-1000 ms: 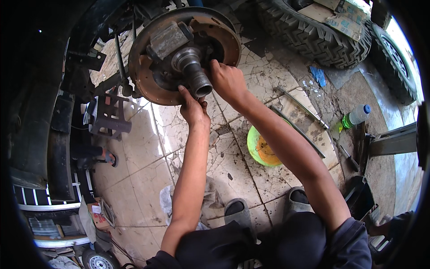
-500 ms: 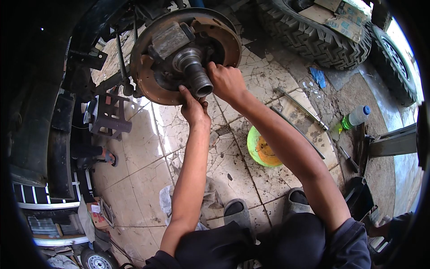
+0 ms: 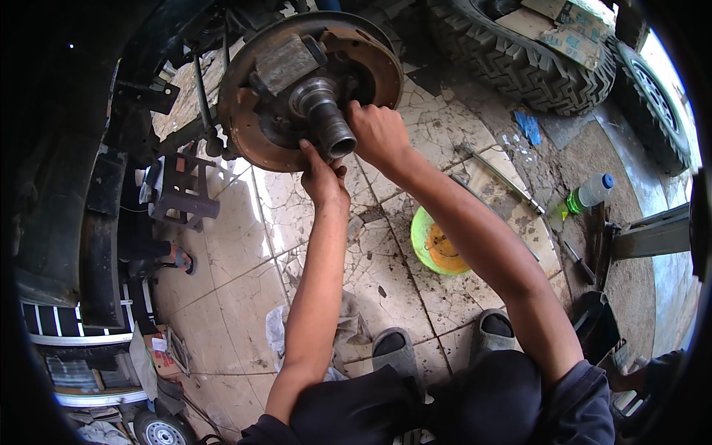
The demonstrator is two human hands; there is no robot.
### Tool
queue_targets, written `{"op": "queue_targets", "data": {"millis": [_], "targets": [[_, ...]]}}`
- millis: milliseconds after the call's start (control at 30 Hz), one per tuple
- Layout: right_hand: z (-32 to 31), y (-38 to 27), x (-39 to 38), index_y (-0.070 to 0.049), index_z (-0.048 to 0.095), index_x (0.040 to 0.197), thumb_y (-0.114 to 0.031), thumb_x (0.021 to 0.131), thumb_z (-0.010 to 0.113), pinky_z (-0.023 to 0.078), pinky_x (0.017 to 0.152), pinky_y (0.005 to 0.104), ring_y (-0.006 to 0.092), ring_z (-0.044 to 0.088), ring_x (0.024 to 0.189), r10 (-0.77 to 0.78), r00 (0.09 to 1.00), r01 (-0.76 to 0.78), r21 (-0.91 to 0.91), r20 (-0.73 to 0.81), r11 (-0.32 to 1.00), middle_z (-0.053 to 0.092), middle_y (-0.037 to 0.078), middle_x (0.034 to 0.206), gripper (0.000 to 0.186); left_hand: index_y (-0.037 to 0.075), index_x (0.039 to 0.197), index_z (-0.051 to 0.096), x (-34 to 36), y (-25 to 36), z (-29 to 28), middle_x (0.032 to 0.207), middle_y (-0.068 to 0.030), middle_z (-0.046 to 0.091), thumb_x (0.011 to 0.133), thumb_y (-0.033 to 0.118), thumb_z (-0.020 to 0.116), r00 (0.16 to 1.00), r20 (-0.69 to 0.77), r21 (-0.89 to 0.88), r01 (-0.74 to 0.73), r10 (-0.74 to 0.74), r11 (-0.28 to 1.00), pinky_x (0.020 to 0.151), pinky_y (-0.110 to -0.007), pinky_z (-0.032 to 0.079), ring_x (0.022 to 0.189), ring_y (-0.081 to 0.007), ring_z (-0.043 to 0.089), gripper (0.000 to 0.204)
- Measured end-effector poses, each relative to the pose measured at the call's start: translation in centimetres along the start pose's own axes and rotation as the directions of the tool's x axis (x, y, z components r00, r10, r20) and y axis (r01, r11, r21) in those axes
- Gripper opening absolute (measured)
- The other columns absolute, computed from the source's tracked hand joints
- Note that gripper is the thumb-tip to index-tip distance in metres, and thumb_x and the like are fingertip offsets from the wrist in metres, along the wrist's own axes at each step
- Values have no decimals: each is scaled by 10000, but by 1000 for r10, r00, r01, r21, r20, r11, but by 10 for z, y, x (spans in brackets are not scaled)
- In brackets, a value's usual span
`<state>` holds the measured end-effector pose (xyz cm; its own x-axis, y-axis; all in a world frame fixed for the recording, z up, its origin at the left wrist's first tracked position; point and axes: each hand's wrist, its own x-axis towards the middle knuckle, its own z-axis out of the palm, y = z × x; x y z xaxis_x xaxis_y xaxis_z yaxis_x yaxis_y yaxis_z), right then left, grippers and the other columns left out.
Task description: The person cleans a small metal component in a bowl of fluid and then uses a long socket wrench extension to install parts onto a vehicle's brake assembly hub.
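Observation:
A rusty round drum brake assembly (image 3: 248, 133) with curved brake shoes stands at the top, under a vehicle. From its centre a bare metal axle spindle (image 3: 326, 122) points toward me. Just below the spindle is my left hand (image 3: 325, 182), its thumb up against the assembly's lower part and its fingers curled. My right hand (image 3: 380, 133) is closed in a fist at the spindle's right side, knuckles up, against the inner parts. Whatever either hand's fingers grip is hidden behind the spindle and the hands themselves.
On the cracked tile floor sit a green bowl (image 3: 421, 241) with orange residue, a long metal bar (image 3: 508, 182) and a bottle (image 3: 591, 193). Large tyres (image 3: 534, 74) stand at upper right. A dark plastic stool (image 3: 185, 193) is at left, near another person's sandalled foot (image 3: 182, 259).
The brake assembly and spindle appear shifted very slightly right in the picture. Both hands keep nearly the same places and grips.

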<state>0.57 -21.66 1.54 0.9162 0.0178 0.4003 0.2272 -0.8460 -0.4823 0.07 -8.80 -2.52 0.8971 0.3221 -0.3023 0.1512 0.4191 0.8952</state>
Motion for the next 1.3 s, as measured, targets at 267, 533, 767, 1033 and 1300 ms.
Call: {"op": "queue_targets", "data": {"millis": [267, 533, 767, 1033, 1300], "targets": [[7, 4, -3, -26, 599, 829, -352, 994, 451, 555, 560, 428, 345, 690, 640, -21, 992, 18, -24, -123, 1000, 671, 175, 664, 395, 57, 1188, 537, -3, 0, -1, 947, -31, 651, 914, 605, 555, 999, 41, 5, 3, -3, 1000, 602, -259, 389, 775, -122, 634, 613], [-4, 3, 0, -13, 574, 885, -321, 972, 484, 558, 586, 436, 366, 691, 676, 69, 996, -67, 31, -51, 997, 682, 176, 711, 333, 39, 1266, 487, -1, 1, -5, 1039, -80, 659, 908, 628, 539, 997, 73, -14, 27, -26, 1000, 691, -279, 412, 919, -178, 676, 691], [0, 2, -3, 6, 539, 928, -172, 871, 565, 562, 608, 441, 368, 696, 715, -62, 997, 63, 35, -35, 997, 683, 214, 758, 188, 44, 1237, 515, -5, 1, -2, 1028, -70, 644, 893, 632, 562, 996, 89, -25, 27, -24, 999, 740, -296, 444, 928, -170, 642, 682], [8, -6, -4, 18, 547, 945, -246, 912, 549, 557, 620, 468, 393, 690, 719, 111, 992, -98, 186, -61, 978, 683, 222, 761, 267, 55, 1336, 468, -1, 2, -7, 1251, -79, 584, 897, 639, 548, 990, 140, 3, 22, -22, 1000, 852, -370, 476, 1056, -196, 629, 735], [-1, 22, -27, 2, 511, 1047, -337, 900, 652, 525, 703, 393, 299, 661, 789, 138, 867, 82, 410, -479, 908, 648, 179, 831, 396, 34, 1429, 320, 5, 44, -55, 1423, -161, 411, 908, 541, 610, 857, 21, 285, -499, 515, 818, 975, -403, 437, 1276, -254, 446, 783]]}}
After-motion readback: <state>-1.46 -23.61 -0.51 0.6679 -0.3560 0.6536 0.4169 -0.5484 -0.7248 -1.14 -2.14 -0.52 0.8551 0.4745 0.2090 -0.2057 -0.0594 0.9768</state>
